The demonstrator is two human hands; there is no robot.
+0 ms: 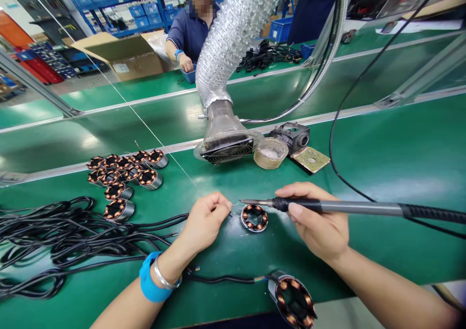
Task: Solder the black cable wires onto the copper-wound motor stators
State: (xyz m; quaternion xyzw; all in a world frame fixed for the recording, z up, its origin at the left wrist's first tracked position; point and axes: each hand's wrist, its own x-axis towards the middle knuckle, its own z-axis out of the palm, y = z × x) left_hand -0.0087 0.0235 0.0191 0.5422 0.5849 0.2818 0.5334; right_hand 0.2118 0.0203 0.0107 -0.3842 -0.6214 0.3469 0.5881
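Note:
My right hand (320, 222) is closed around the grey handle of a soldering iron (338, 206), its tip pointing left. Pinched in the fingers of my left hand (206, 222) is thin solder wire (236, 204), whose short end pokes out close to the iron's tip. A dark cable end also shows under those fingers; whether they grip it I cannot tell. Just below the tip, a small motor stator (254, 218) with copper windings lies on the green bench. Nearer to me, a larger-looking stator (293, 300) has a black cable (233, 279) with coloured wires at it.
Black cables (73, 237) lie heaped at left, with several stators (120, 210) behind them. A fume extractor hood (229, 142) hangs ahead, beside a tape roll (270, 153) and an iron stand (293, 136). The iron's cord (333, 149) loops at right. Across the bench sits a person (192, 33).

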